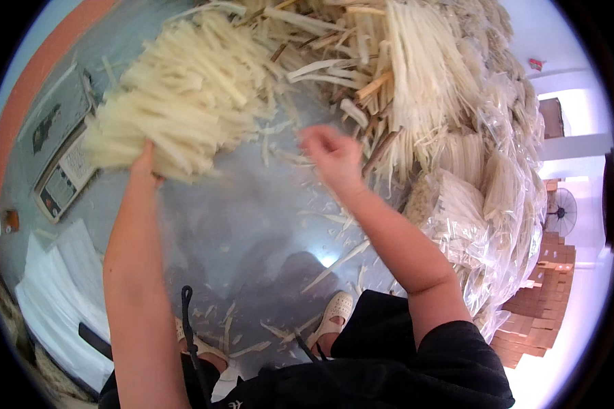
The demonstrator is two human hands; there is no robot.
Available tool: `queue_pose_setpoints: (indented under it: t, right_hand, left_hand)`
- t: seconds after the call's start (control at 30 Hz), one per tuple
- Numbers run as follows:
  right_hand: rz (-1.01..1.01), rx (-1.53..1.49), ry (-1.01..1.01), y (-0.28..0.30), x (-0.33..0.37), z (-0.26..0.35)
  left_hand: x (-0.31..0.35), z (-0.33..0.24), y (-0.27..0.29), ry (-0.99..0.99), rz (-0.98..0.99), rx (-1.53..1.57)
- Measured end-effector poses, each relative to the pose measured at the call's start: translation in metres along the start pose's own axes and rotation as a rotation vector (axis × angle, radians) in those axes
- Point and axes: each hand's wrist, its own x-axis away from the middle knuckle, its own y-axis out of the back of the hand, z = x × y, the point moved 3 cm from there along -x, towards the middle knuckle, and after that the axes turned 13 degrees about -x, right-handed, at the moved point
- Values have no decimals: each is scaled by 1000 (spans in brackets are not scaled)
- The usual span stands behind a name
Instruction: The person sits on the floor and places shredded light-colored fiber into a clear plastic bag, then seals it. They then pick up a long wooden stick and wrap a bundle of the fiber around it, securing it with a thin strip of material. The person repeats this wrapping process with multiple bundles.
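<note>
A large heap of long, pale yellow dried strips [184,95] lies on the grey surface at the upper left. My left hand [147,163] grips strips at the heap's near edge, thumb on top and the other fingers mostly hidden beneath; the strips there are blurred. To the right, my right hand [334,157] is raised over the grey surface with its fingers curled in. It is blurred, and I cannot make out whether anything small is between the fingers. Close beyond it is a looser pile of strips and brown sticks [375,85].
Bundles of strips in clear plastic bags [484,204] are stacked along the right. A flat scale-like device with a panel [65,180] sits at the left, above a white sheet [61,293]. Loose scraps lie around my shoes [334,317]. Cardboard boxes [542,293] and a fan [561,211] stand far right.
</note>
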Motion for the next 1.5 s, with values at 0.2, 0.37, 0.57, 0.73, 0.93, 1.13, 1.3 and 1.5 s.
queue_pose_setpoints:
  t: [0.2, 0.37, 0.57, 0.73, 0.93, 1.13, 1.3, 1.5]
  right_hand:
    - [-260, -982, -44, 71, -141, 61]
    - [-179, -1376, -30, 61, -255, 68]
    - [-320, -875, -232, 97, -183, 72]
    - [-471, 342, -414, 152, -109, -3]
    - [-248, 842, -439, 174, -34, 53]
    - [-438, 527, -246, 123, 60, 49]
    - [-335, 307, -205, 56, 131, 18]
    - [-313, -31, -11, -15, 195, 0]
  left_hand:
    - [70, 11, 57, 38, 122, -325]
    - [98, -6, 89, 50, -121, -665]
    - [124, -46, 65, -569, -176, -1078]
    - [220, -65, -68, -1025, 99, -806]
    - [320, -69, -188, -1310, 333, -783]
    - [399, -44, -305, -1072, 466, -1127]
    - [366, 10, -331, -1096, 221, -1238]
    - [386, 40, -261, -893, 290, -875]
